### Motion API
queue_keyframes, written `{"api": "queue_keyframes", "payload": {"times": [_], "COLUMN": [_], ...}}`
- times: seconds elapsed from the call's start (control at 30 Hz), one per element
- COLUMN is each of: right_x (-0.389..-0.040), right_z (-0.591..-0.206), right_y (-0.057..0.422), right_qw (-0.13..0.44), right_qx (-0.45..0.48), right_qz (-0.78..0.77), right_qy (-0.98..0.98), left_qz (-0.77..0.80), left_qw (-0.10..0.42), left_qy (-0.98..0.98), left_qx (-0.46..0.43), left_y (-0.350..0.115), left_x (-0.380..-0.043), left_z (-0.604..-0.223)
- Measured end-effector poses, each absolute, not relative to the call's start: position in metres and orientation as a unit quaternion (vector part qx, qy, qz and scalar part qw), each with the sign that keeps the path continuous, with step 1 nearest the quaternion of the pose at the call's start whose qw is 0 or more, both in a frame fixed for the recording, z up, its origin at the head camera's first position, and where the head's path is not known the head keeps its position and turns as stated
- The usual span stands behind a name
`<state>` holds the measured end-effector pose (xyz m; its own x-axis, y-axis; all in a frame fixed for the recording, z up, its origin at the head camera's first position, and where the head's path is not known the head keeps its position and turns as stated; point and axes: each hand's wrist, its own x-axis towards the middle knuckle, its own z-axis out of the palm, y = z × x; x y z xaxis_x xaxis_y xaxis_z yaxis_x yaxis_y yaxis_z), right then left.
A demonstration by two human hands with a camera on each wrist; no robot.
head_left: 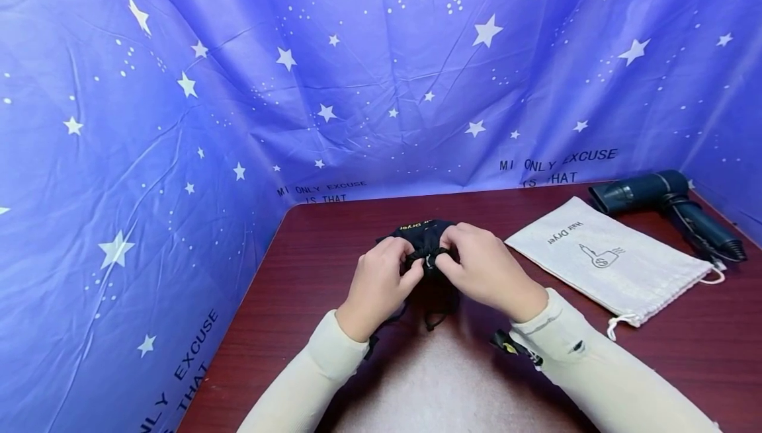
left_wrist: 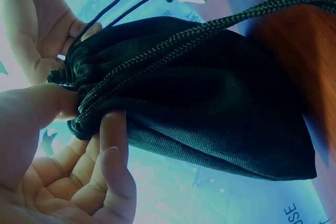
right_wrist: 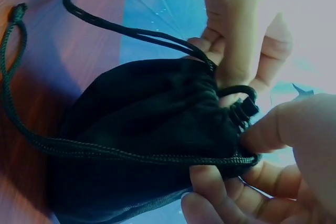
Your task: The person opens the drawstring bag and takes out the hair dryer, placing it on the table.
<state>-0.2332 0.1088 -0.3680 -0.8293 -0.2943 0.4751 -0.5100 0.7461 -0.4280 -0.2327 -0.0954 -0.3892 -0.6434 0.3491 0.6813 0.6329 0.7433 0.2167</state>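
Observation:
A black drawstring pouch (head_left: 430,241) with yellow "Hair Dryer" lettering is held near the middle of the table, its mouth gathered into folds. My left hand (head_left: 381,281) pinches one side of that mouth between thumb and fingers. Opposite it, my right hand (head_left: 485,268) pinches the other side in the same way. Dark cords run from both ends of the mouth; in the right wrist view one knotted cord (right_wrist: 105,150) trails across the pouch (right_wrist: 142,108). What the pouch contains is hidden.
On the right of the dark red table (head_left: 262,327) lies a white drawstring bag (head_left: 607,268) printed "Hair Dryer". Behind it rests a dark hair dryer (head_left: 649,195) with its handle toward the right edge. A blue star-patterned cloth (head_left: 381,76) walls the back and left.

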Motion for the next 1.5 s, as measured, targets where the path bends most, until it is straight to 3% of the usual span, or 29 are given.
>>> {"api": "queue_keyframes", "payload": {"times": [1.5], "right_x": [-0.2338], "right_z": [-0.366], "right_y": [0.1161], "right_qw": [0.228], "right_qx": [0.22], "right_qz": [0.246], "right_qy": [-0.916], "left_qz": [-0.23], "left_qw": [0.321], "left_qy": [-0.876], "left_qx": [-0.277], "left_y": [-0.0976], "left_x": [-0.2337], "left_z": [-0.3878]}}
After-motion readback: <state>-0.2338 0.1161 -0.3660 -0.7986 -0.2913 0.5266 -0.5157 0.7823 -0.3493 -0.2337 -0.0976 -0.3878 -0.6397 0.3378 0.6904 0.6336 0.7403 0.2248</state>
